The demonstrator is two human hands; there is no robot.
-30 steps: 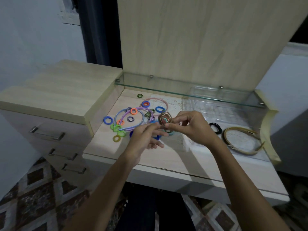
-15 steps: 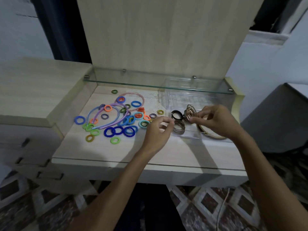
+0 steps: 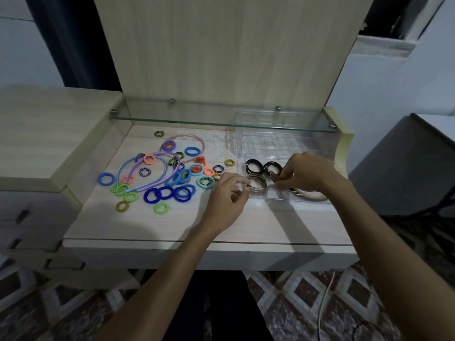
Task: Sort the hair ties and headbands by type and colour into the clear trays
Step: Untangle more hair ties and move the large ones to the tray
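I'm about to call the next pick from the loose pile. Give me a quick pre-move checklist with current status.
1. Brown ties lie inside the clear tray: ok.
2. Left hand free for a pick: cannot tell; its fingertips are at the brown ties.
3. Right hand free: not ok, it pinches a brown tie.
4. Black ties kept apart from the brown: ok.
5. Loose coloured ties all sorted: not ok, many remain on the desk.

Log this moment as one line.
stage: placing brown ties in clear tray | left hand: open beside tray | right hand: pinching brown ties | coloured ties: unsorted on desk
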